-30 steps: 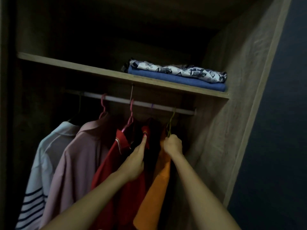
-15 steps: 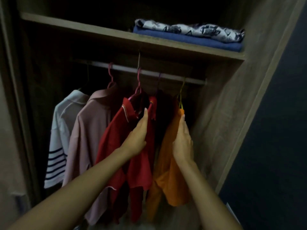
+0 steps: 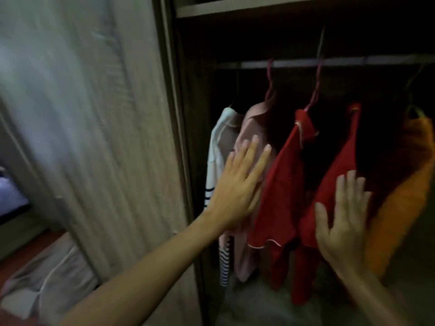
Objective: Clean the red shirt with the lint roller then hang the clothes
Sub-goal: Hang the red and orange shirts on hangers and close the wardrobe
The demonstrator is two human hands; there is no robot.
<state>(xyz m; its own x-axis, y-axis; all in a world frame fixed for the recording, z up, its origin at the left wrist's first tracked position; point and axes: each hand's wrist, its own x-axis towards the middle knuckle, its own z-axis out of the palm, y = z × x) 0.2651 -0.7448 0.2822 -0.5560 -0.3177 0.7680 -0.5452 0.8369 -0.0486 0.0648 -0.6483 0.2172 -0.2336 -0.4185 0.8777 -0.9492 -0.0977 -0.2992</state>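
Observation:
The red shirt [image 3: 282, 191] hangs on a pink hanger [image 3: 314, 90] from the wardrobe rail [image 3: 294, 64], its front hanging open. My left hand [image 3: 237, 184] is spread flat with straight fingers in front of the pink shirt [image 3: 253, 128], just left of the red one. My right hand [image 3: 341, 220] is open with fingers spread, in front of the red shirt's right half. Neither hand holds anything. No lint roller is in view.
A white shirt with dark stripes [image 3: 216, 149] hangs at the far left, an orange shirt [image 3: 404, 184] at the right. The wardrobe door [image 3: 106, 137] stands to the left, a shelf [image 3: 235, 8] above the rail. Grey fabric [image 3: 47, 278] lies on the floor.
The view has swung left and down. Both hands have let go of the clothes near the hangers, dropped lower and spread open; the left hand moved left over the pink shirt.

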